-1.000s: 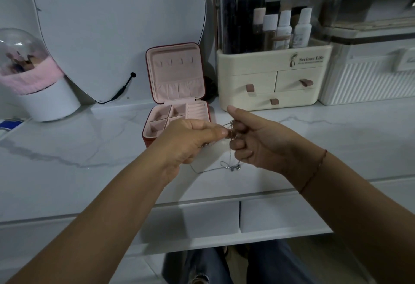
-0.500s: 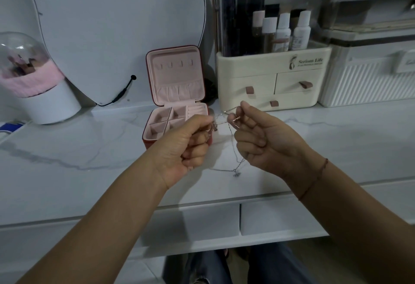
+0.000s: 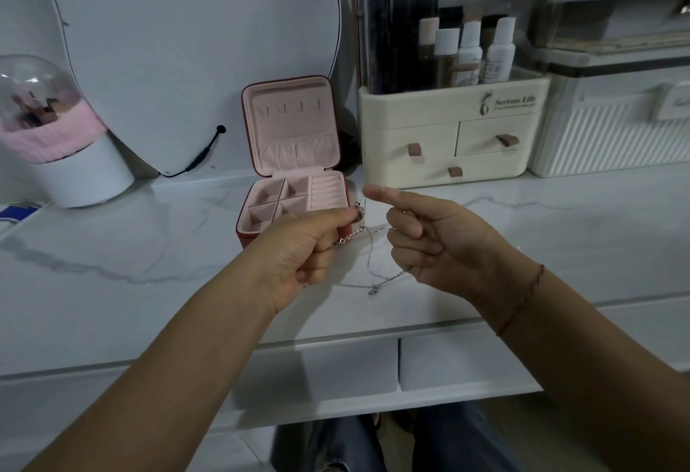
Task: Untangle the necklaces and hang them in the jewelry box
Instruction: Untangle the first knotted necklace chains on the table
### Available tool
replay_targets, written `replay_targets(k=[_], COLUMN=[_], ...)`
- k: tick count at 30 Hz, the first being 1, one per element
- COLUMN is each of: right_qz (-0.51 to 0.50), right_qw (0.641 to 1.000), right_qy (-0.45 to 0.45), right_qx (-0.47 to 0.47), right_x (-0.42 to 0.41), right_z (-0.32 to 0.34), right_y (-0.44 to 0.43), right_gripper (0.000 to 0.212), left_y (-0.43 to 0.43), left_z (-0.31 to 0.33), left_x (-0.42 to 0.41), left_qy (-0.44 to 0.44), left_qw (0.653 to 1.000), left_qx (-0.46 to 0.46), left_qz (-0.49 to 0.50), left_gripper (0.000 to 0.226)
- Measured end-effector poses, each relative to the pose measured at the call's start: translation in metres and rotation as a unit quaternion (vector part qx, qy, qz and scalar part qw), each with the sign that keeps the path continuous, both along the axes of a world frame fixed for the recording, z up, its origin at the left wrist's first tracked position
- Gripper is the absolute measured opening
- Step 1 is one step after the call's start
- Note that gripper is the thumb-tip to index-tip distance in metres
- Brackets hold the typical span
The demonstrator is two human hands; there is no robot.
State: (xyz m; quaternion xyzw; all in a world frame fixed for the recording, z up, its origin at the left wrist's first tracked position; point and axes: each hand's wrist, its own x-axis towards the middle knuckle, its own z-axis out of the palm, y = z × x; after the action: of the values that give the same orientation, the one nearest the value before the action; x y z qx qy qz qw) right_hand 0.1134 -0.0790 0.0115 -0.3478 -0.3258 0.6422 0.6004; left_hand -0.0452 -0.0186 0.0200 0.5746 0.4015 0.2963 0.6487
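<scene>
We look down on two bare hands raised just above a white marble-look tabletop (image 3: 149,266), in front of an open pink jewelry box (image 3: 249,158). The left hand (image 3: 298,247) pinches thin silver necklaces (image 3: 367,247) between thumb and forefinger, its other fingers curled under. The right hand (image 3: 437,244) grasps other strands in its curled fingers, with the forefinger stretched out towards the left.

We judge that the hands are held apart so the chains draw taut between them and the knot shows. Loose loops hang down, and a small clasp or pendant (image 3: 372,289) dangles at or just above the tabletop. The box's lid stands upright, with a row of hooks (image 3: 291,107) bare and ready.

The chains are very fine. We cannot count them or see where they cross. The right hand's exact hold is hidden inside its fingers. Behind stand a cream cosmetics organiser (image 3: 448,135) and a mirror (image 3: 186,42), which is cut off at the top.
</scene>
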Motion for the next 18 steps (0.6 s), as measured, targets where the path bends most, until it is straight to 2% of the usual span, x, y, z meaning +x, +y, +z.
replay_targets(k=[3, 5, 10, 16, 18], right_qz=[0.0, -0.003, -0.006, -0.004, -0.004], right_qw=[1.0, 1.0, 1.0, 1.0, 1.0], right_qy=[-0.011, -0.013, -0.003, 0.013, 0.015], right_qx=[0.003, 0.002, 0.004, 0.004, 0.005], right_x=[0.0002, 0.0007, 0.001, 0.0011, 0.0014], right_z=[-0.0003, -0.0011, -0.0025, -0.0033, -0.0031], right_y=[0.0, 0.0006, 0.0, -0.0004, -0.0005], right_gripper=[0.022, 0.022, 0.022, 0.021, 0.02], left_y=[0.0004, -0.0017, -0.0015, -0.0018, -0.002], left_z=[-0.0005, 0.0015, 0.0006, 0.0008, 0.0013], left_x=[-0.0009, -0.0019, -0.0023, -0.0007, -0.0005], left_qy=[0.013, 0.013, -0.07, -0.134, -0.148], left_qw=[1.0, 0.999, 0.994, 0.987, 0.986], left_qx=[-0.011, -0.028, -0.078, -0.085, -0.08], left_qz=[-0.012, -0.025, -0.037, -0.001, 0.004], left_gripper=[0.025, 0.02, 0.032, 0.008, 0.013])
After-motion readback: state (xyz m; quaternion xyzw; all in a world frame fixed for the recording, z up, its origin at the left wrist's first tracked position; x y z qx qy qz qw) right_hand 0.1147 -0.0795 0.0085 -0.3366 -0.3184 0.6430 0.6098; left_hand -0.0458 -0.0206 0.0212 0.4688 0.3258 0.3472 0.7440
